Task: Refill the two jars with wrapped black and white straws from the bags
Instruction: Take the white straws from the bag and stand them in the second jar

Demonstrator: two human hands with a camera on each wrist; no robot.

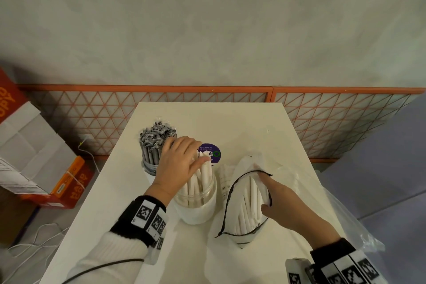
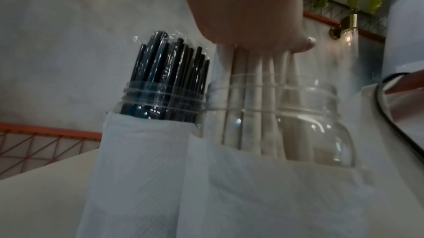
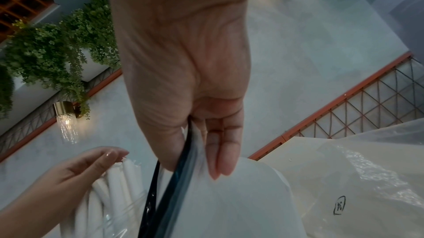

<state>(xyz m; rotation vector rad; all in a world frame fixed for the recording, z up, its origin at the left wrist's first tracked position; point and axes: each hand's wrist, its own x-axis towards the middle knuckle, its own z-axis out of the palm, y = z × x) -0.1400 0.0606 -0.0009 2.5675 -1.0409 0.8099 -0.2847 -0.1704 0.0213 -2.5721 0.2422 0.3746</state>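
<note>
A jar of black wrapped straws (image 1: 153, 147) (image 2: 165, 86) stands at the table's back left. Beside it is a clear jar (image 1: 196, 200) (image 2: 316, 124) partly filled with white wrapped straws (image 1: 204, 175) (image 2: 254, 78). My left hand (image 1: 182, 161) (image 2: 247, 15) (image 3: 75, 174) lies over that jar, fingers straight, touching the white straws' tops. To the right stands a black-rimmed bag (image 1: 230, 233) (image 3: 229, 205) holding more white straws (image 1: 251, 198). My right hand (image 1: 283, 200) (image 3: 183, 78) pinches the bag's right rim between thumb and fingers, keeping its mouth wide.
A crumpled clear plastic bag (image 1: 345, 214) lies on the white table (image 1: 230, 122) at the right. A purple sticker (image 1: 213, 153) sits behind the jars. Cardboard boxes (image 1: 34, 157) and cables are on the floor at left. An orange mesh railing (image 1: 322, 117) runs behind.
</note>
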